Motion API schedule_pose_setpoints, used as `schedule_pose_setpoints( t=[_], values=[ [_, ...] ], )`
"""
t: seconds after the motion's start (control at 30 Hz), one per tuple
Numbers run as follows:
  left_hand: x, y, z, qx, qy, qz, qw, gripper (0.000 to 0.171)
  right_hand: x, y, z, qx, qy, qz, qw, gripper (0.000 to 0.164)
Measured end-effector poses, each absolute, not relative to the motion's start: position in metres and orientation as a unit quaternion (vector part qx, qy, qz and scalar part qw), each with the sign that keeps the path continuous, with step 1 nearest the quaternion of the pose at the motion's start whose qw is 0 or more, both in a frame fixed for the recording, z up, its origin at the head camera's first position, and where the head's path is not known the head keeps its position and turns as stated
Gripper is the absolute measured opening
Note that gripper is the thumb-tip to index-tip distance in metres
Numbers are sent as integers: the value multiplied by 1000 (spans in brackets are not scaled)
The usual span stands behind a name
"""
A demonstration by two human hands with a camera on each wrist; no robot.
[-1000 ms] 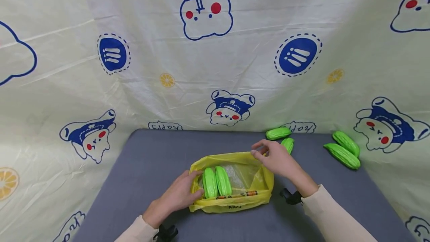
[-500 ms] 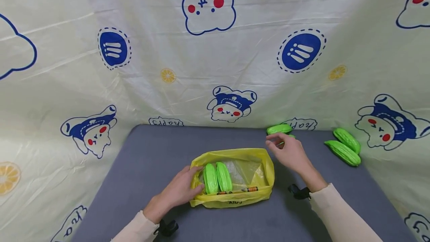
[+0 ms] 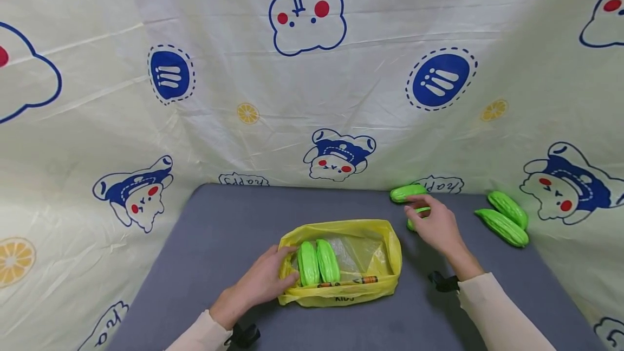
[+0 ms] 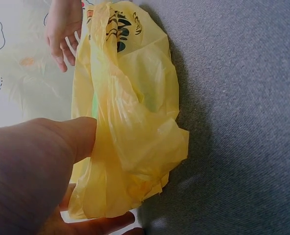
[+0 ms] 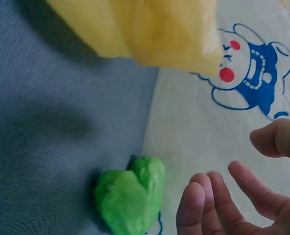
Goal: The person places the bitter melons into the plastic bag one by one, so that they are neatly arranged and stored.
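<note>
A yellow plastic bag [image 3: 347, 300] stands open-mouthed on the grey table, with two ridged green bitter melons [image 3: 327, 261] lying side by side in its left half. My left hand [image 3: 263, 278] grips the bag's left side; in the left wrist view its thumb [image 4: 79, 137] is at the rim and fingers show beyond the plastic. Over one bitter melon [image 3: 414, 222] behind the bag's right end is my right hand [image 3: 439, 226], partly covering it. The right wrist view shows that hand's fingers [image 5: 223, 200] apart from the thumb, holding nothing. Another bitter melon [image 3: 404, 193] lies just behind.
Two more bitter melons [image 3: 502, 226] lie together near the right edge of the grey table [image 3: 234, 215]. A pale printed curtain [image 3: 273, 85] hangs behind the table and along both sides.
My right hand has moved away from the bag's right rim, rightward to the bitter melon behind it. The left hand stays at the bag's left side.
</note>
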State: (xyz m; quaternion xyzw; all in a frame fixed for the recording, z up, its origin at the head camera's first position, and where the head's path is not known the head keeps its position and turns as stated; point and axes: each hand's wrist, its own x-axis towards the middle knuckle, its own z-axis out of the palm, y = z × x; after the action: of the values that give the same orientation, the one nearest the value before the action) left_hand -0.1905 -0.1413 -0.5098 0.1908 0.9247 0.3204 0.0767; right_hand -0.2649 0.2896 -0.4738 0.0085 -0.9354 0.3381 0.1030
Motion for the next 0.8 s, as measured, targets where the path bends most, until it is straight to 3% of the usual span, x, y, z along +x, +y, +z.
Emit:
schedule_pose_setpoints(
  t=[0.8],
  values=[
    [-191,-144,-513,195,926,315,71,64,-285,319,-518,-52,-943,319,84,82]
  ],
)
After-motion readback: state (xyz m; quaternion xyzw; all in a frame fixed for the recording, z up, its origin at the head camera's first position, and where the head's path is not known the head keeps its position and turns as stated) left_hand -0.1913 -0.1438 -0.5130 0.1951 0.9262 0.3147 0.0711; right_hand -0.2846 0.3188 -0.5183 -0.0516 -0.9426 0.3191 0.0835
